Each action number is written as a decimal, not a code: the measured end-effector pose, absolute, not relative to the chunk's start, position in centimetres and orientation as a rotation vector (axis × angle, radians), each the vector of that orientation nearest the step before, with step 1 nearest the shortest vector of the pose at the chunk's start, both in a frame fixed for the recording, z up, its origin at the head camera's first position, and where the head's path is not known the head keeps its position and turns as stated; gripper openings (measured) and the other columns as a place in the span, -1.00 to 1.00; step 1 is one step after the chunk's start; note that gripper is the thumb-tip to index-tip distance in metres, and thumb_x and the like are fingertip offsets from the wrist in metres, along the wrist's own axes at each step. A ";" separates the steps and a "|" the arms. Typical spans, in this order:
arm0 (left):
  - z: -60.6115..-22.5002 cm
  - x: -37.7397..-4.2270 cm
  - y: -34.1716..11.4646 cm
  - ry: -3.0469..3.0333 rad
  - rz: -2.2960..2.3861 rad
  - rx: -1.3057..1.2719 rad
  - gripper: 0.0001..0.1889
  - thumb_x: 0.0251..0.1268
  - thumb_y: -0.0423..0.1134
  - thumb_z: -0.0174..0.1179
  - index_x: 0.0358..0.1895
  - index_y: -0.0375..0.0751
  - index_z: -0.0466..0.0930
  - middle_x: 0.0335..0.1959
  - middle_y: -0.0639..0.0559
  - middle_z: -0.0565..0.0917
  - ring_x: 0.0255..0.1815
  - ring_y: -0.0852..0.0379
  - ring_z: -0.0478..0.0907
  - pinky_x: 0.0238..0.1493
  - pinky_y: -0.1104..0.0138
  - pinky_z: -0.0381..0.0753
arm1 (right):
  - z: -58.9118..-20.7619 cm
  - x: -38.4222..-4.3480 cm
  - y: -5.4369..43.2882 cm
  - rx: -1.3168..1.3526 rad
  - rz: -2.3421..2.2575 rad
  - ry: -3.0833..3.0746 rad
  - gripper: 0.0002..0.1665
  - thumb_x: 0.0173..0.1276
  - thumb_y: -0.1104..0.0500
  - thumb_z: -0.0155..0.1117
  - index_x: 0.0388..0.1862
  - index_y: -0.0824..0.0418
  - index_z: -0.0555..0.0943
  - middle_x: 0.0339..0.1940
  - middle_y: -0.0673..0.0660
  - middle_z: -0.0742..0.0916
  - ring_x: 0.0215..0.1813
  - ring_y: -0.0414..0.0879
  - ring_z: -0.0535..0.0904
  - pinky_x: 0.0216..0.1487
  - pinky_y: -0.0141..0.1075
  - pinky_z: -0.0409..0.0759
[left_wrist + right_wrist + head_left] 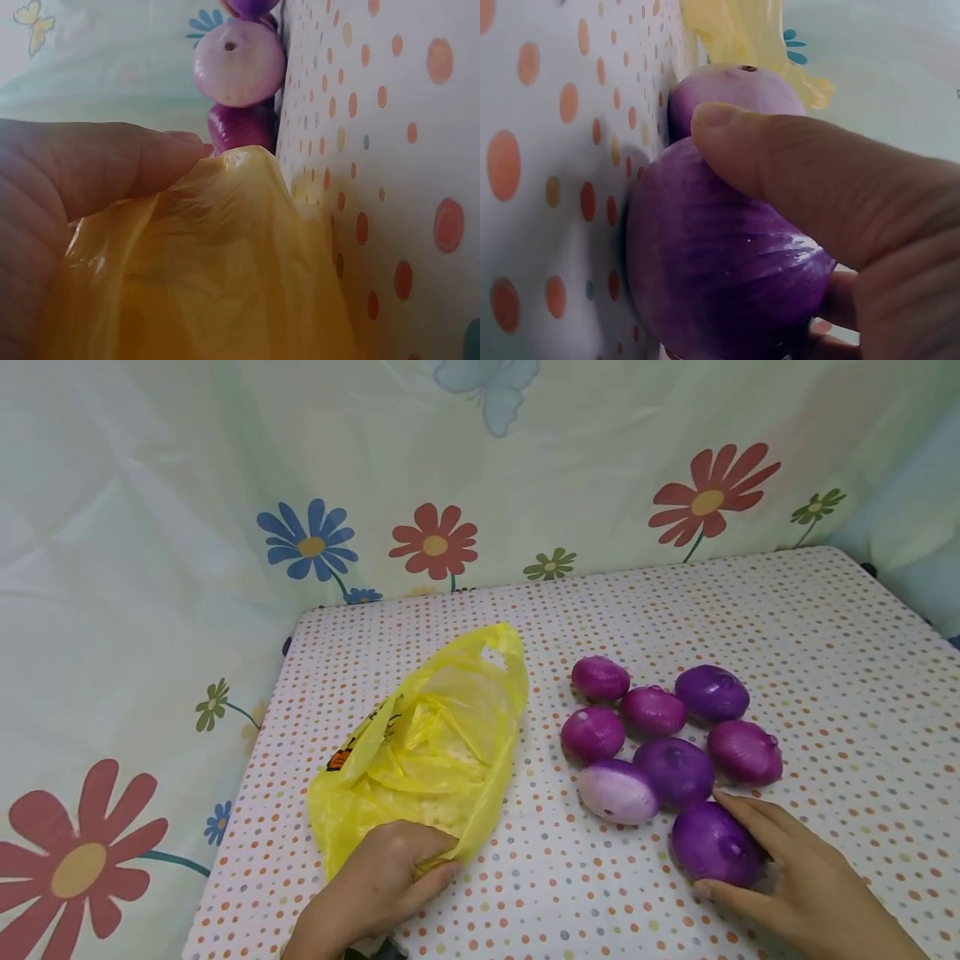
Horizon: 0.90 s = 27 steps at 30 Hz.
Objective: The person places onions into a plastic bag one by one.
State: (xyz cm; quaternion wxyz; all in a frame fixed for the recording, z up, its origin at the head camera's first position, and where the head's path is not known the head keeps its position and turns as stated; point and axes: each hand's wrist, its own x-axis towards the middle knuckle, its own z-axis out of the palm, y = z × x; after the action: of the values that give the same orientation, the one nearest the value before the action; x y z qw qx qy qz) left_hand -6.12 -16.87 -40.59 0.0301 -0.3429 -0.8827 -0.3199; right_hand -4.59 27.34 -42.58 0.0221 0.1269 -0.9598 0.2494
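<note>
A thin yellow plastic bag [442, 752] lies on the table with its mouth spread toward the head camera. My left hand [382, 877] pinches the near edge of its mouth between thumb and fingers; the left wrist view shows the thumb on the yellow film [202, 255]. At the right, my right hand [810, 877] has thumb and fingers round a dark purple onion [712, 843], which rests on the cloth. The thumb lies across this onion [712, 255] in the right wrist view. Just beyond sit several other onions, including a pale-sided one [615, 792] and a purple one [675, 770].
More purple onions, such as a magenta one [600, 678] and a darker one [711, 692], are grouped on the dotted tablecloth [847, 693] right of the bag. A flowered curtain [585, 468] hangs behind and along the left side of the table.
</note>
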 end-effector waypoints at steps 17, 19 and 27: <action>-41.1 -6.4 -16.9 -2.686 -1.030 -1.117 -0.85 0.40 -0.20 0.37 -0.37 0.05 0.63 -0.49 0.35 0.59 -0.45 0.51 0.38 -0.29 0.64 0.48 | -42.9 -4.1 26.8 0.354 0.763 -2.807 0.27 -0.28 -0.11 0.86 0.45 0.25 0.49 0.20 0.37 0.64 0.07 0.37 0.63 -0.17 0.07 0.76; -41.1 -6.4 -17.0 -2.688 -1.030 -1.124 -0.85 0.40 -0.20 0.37 -0.37 0.05 0.63 -0.48 0.35 0.60 -0.45 0.51 0.38 -0.28 0.63 0.48 | -42.8 -4.1 26.7 0.385 0.780 -2.736 0.29 -0.39 -0.05 0.89 0.42 0.23 0.53 0.16 0.33 0.67 0.13 -0.03 0.64 -0.14 -0.39 0.71; -41.3 -6.4 -17.1 -2.674 -1.031 -1.136 -0.84 0.41 -0.17 0.36 -0.38 0.04 0.64 -0.45 0.35 0.63 -0.42 0.53 0.41 -0.24 0.63 0.53 | -41.1 -4.5 25.0 0.405 0.879 -2.606 0.35 -0.56 0.05 0.94 0.42 0.10 0.57 0.21 0.30 0.69 0.17 -0.72 0.26 -0.09 -0.86 0.28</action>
State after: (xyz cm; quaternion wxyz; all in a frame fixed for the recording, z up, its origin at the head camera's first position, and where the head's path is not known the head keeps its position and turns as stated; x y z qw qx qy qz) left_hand -6.37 -17.11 -41.28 0.0296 -0.3683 -0.8670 -0.3342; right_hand -4.47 25.02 -41.06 0.1800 0.1433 -0.9222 0.3109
